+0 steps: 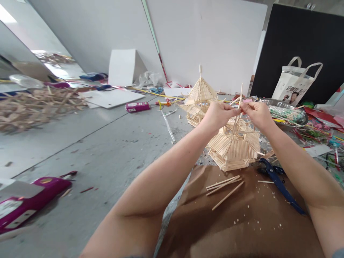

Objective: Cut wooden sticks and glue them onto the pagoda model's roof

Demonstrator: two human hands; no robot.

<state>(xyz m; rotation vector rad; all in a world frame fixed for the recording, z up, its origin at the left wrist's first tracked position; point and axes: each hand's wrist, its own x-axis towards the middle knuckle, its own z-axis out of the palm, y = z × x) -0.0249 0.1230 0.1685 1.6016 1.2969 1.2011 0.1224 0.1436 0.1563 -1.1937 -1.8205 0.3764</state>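
Observation:
My left hand (pixel 219 114) and my right hand (pixel 258 111) meet above a small pagoda-like model (pixel 232 150) built of thin wooden sticks. Both hands are closed, with fingertips pinched on an upright wooden stick (pixel 241 92) that rises from the model's top. Behind my left hand stands a second stick model (pixel 200 92) with a pointed roof. Several loose sticks (pixel 224 183) lie in front on a brown sheet (pixel 204 222). Blue-handled pliers (pixel 282 190) rest on the sheet below my right forearm.
A purple device (pixel 34 202) lies at the lower left, another purple device (pixel 138 106) farther back. A pile of wood scraps (pixel 40 107) is at left. A metal bowl (pixel 292 123) of packaged sticks and a white tote bag (pixel 292 84) stand at right, beside scattered coloured scraps (pixel 319 132).

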